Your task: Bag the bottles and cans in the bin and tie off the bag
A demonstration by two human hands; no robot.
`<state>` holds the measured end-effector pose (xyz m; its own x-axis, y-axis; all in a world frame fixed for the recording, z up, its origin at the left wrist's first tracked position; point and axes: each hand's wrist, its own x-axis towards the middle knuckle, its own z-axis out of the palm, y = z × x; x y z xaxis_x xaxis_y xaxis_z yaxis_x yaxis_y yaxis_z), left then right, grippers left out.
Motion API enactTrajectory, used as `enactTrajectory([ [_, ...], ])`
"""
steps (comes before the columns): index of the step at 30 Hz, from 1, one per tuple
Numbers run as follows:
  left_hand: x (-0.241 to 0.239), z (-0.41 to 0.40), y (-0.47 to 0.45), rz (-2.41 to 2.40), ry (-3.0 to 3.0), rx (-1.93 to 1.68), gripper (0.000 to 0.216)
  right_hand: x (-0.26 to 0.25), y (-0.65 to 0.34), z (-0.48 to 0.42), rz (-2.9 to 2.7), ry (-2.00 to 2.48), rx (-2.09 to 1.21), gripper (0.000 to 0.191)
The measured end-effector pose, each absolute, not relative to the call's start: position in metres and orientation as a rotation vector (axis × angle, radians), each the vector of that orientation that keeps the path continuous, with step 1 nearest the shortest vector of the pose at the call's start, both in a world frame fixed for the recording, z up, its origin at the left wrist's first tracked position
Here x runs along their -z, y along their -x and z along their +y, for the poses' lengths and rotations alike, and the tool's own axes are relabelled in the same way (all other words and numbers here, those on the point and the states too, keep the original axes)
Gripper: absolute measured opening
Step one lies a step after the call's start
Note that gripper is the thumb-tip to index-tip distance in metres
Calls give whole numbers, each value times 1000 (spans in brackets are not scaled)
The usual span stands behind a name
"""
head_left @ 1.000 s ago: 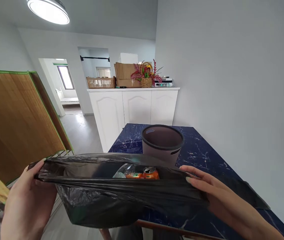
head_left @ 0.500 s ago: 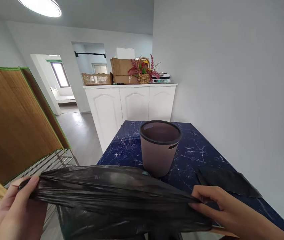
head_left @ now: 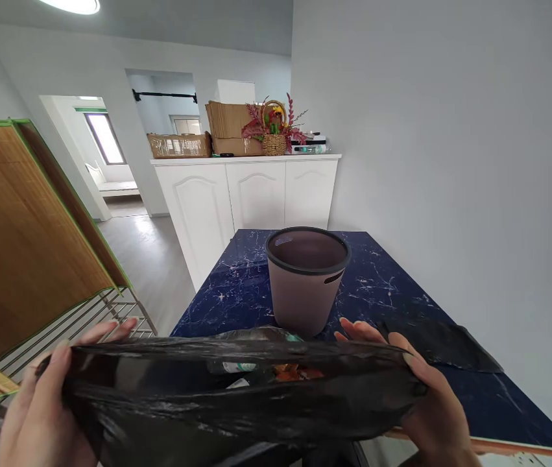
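A black plastic garbage bag (head_left: 198,415) is stretched sideways in front of me, its mouth pulled apart. My left hand (head_left: 45,402) grips the bag's left end, thumb against the film. At the other end, my right hand (head_left: 429,389) holds the edge between thumb and fingers, with several fingers reaching behind the film. Just beyond the bag stands an upright, mauve wastebasket (head_left: 302,301) with a dark rim and a slot handle. In the bag's middle, an orange item (head_left: 295,372) and a white-green label (head_left: 238,367) show; whether they are inside or behind it I cannot tell.
The dark blue marble-patterned table (head_left: 227,292) carries another black plastic bag (head_left: 451,347), lying flat at right. White cabinets (head_left: 256,194) at the back hold cardboard boxes (head_left: 229,123) and a flower basket (head_left: 274,144). A metal rack (head_left: 127,308) stands left.
My right hand has turned and moved its hold, with its fingers now behind the film. The bag's mouth has opened wider, and the orange item and label have come into view.
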<state>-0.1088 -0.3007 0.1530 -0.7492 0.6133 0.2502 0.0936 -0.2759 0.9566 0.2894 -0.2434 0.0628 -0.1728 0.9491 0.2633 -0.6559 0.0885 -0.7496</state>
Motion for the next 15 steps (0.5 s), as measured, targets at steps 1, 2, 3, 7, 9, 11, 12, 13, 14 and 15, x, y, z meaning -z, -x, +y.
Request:
enactTrajectory([
  [1,-158,-297,102,1513,-642,-2056,26,-62,-281,-242,-835,338,-1501,27],
  [2,-162,-294,96,1368,-441,-2017,26,-63,-273,-241,-752,269,-1500,25],
  [3,-166,-291,91,1220,-311,-1989,28,-65,-266,-241,-685,207,-1500,23],
  [7,-165,-282,76,997,-471,-1965,42,-72,-251,-239,-614,11,-1511,34],
  [9,-154,-280,72,1103,-745,-1934,46,-72,-248,-237,-665,-51,-1512,37],
  [11,-138,-279,69,1223,-1129,-1917,43,-70,-244,-235,-760,-64,-1510,34],
  [12,-129,-278,68,1293,-1334,-1915,39,-69,-242,-234,-817,-34,-1503,32],
  [13,-121,-278,67,1376,-1537,-1899,35,-67,-240,-233,-876,25,-1484,31],
  [14,-112,-276,67,1474,-1729,-1862,32,-66,-238,-232,-936,115,-1447,31],
  [15,-104,-275,67,1571,-1909,-1797,29,-64,-236,-232,-1015,234,-1388,32],
])
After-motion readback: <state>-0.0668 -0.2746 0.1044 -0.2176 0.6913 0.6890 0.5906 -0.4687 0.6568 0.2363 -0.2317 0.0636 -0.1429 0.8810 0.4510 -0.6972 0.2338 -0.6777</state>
